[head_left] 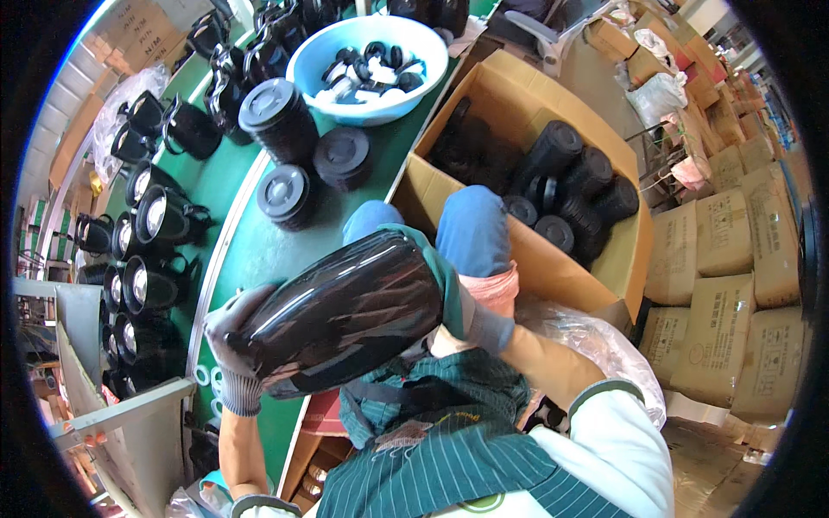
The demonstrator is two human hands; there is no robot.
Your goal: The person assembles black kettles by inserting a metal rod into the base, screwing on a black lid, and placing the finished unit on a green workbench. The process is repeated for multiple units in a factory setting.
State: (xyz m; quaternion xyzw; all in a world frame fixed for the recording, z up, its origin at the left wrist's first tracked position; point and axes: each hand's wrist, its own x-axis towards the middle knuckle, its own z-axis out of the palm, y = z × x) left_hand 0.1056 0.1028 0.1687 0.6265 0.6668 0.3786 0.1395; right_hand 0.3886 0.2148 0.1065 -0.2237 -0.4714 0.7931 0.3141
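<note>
I hold a glossy black jug body (354, 311) tilted across my lap, its lower end to the left. My left hand (237, 332), in a grey knitted glove, grips that left end. My right hand (458, 289), also gloved, is closed around the upper right end; its fingers are partly hidden behind the body. Just beyond, on the green worktop (246, 250), black round lids stand in stacks: a tall stack (278, 121), a low stack (285, 194) and another low stack (343, 157).
A light-blue basin (371, 108) with black and white small parts stands at the back. An open carton (553, 259) of stacked black lids is at my right. Black jugs (160, 216) line the worktop's left side. Sealed cartons (717, 319) are piled at far right.
</note>
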